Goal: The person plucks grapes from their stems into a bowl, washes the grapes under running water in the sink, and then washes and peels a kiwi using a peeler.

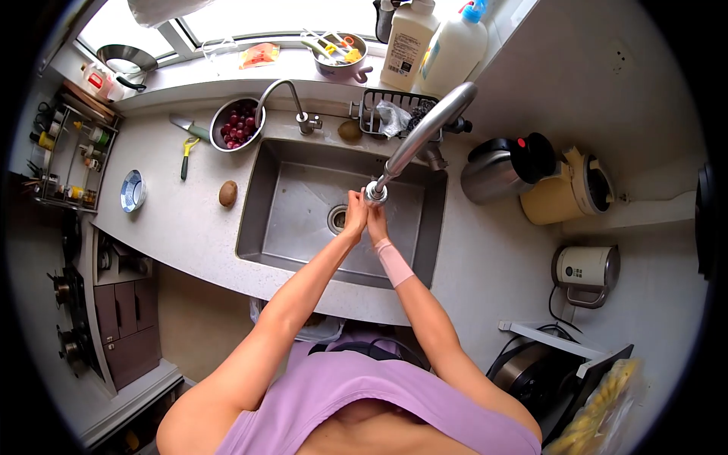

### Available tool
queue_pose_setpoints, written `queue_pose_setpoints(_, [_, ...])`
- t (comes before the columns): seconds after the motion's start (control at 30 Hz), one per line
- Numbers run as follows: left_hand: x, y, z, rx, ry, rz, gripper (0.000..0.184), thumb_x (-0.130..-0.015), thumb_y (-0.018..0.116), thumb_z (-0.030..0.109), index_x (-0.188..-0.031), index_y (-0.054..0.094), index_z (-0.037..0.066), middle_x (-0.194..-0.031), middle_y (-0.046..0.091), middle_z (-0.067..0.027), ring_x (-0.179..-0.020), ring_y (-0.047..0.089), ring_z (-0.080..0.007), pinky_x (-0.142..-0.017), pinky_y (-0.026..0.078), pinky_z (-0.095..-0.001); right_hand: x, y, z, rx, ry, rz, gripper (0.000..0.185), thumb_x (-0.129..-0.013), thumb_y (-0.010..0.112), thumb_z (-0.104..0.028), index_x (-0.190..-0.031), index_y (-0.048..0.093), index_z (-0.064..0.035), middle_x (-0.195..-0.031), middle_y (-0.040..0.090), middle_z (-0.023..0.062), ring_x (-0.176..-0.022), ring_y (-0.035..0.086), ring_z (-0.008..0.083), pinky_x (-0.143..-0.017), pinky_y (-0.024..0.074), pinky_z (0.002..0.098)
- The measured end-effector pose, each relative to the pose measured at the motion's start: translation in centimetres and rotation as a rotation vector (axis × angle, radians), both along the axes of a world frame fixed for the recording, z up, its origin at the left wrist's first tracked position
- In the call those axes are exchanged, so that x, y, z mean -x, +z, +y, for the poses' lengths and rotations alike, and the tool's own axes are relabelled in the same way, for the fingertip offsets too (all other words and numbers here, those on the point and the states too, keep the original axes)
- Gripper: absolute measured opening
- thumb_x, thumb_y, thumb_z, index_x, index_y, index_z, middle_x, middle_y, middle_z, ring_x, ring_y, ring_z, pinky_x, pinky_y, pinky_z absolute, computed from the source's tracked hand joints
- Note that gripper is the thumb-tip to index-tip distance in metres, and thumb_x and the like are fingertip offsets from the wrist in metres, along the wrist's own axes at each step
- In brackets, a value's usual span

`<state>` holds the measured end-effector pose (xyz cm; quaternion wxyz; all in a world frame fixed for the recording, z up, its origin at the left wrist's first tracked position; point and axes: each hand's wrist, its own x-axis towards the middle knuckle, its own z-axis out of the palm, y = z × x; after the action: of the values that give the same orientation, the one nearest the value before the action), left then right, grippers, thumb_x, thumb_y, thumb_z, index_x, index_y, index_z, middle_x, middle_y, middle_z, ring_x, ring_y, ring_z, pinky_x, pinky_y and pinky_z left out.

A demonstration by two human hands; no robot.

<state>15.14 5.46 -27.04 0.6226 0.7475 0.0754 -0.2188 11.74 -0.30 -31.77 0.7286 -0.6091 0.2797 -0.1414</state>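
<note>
Probably stiff and slippery when wet, the tap [421, 139] suits holding by its nozzle [375, 192], mid-frame, beside left hand [355, 214] and right hand [377, 223], whose fingers' grip I cannot tell.

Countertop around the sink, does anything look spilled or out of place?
No spill stands out on the counter. Mildly odd: one brown, kiwi-like fruit lies loose left of the sink, away from the bowl of red fruit.
</note>
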Motion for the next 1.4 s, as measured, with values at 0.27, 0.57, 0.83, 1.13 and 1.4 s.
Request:
queue_pose_setpoints(0.27, [0.2, 1.9, 1.4, 0.498, -0.331, 0.635, 0.054, -0.096, 0.028, 0.060, -0.098, 0.049, 0.010, -0.065, 0.047, -0.0014, -0.047, 0.041, -0.0096, -0.041, 0.029, -0.0217, -0.9, 5.2, -4.1, -0.662, 0.184, 0.125, 0.037, -0.093, 0.046, -0.036, -0.102, 0.064, -0.0053, -0.094, 0.067, 0.0104, -0.082, 0.064, 0.0204, -0.072, 0.0510, 0.0337])
queue_pose_setpoints(0.57, [0.6, 1.2, -1.4, -0.253, -0.078, 0.186, 0.064, -0.092, 0.042, 0.053, -0.128, 0.041, 0.000, -0.122, 0.049, -0.0184, -0.115, 0.052, -0.0303, -0.099, 0.041, -0.0441, -1.0, 4.4, -2.4, -0.260, -0.015, 0.089, 0.020, -0.095, 0.051, -0.025, -0.101, 0.059, -0.0075, -0.092, 0.064, 0.0025, -0.081, 0.061, 0.0142, -0.073, 0.0489, 0.0301])
queue_pose_setpoints(0.83, [-0.9, 0.7, -1.3, 0.175, 0.161, 0.001, 0.044, -0.094, 0.049, 0.032, -0.125, 0.043, 0.001, -0.123, 0.049, -0.0215, -0.115, 0.048, -0.0301, -0.095, 0.041, -0.0372, -1.1, 2.7, -0.6, -0.469, 0.076, -0.080, 0.028, -0.095, 0.054, -0.034, -0.109, 0.058, -0.0100, -0.108, 0.060, 0.0035, -0.103, 0.058, 0.0157, -0.089, 0.0478, 0.0321])
queue_pose_setpoints(1.13, [-0.4, -0.8, 1.8, 0.068, -0.441, -0.491, 0.030, -0.087, 0.066, 0.026, -0.105, 0.060, 0.002, -0.102, 0.061, -0.0186, -0.098, 0.058, -0.0329, -0.088, 0.043, -0.0403, -0.5, 2.1, -3.0, -1.152, 0.130, -0.051, 0.032, -0.097, 0.044, -0.034, -0.103, 0.060, -0.0075, -0.103, 0.064, 0.0093, -0.100, 0.061, 0.0229, -0.091, 0.0503, 0.0386])
queue_pose_setpoints(1.4, [0.9, 3.3, 0.5, 0.291, 0.226, 0.081, 0.038, -0.101, 0.040, 0.036, -0.094, 0.059, 0.004, -0.088, 0.061, -0.0019, -0.082, 0.052, -0.0104, -0.076, 0.044, -0.0314, -0.7, 4.7, 1.7, -0.309, 0.037, 0.127, 0.034, -0.092, 0.058, -0.032, -0.115, 0.057, -0.0071, -0.101, 0.063, 0.0030, -0.091, 0.056, 0.0129, -0.082, 0.0436, 0.0311])
